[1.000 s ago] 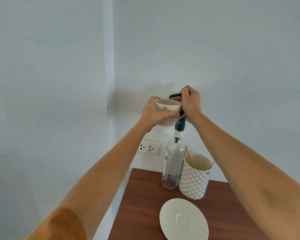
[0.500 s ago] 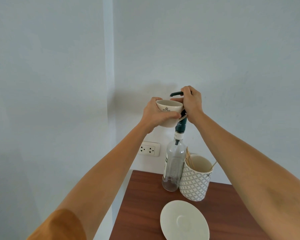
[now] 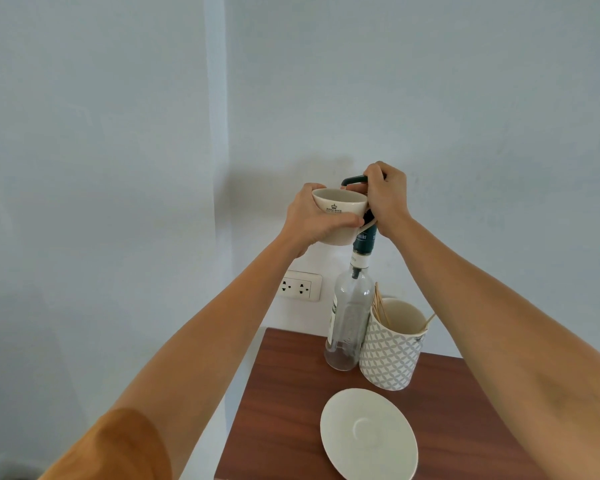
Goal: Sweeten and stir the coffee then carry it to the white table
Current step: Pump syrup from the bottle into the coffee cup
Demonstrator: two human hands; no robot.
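Sweetening step: left hand (image 3: 312,220) fingers wrapped round cup (image 3: 338,216), held under pump (image 3: 355,180) spout at 9 o'clock of bottle (image 3: 349,317) top. Right hand (image 3: 385,199) fingers curled over pump. Next, likely: press down, cup steady, then stirrer from holder (image 3: 392,355).

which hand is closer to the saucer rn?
Left, narrowly. The left hand holds the cup high above the saucer; the right hand sits higher, on the bottle's pump.
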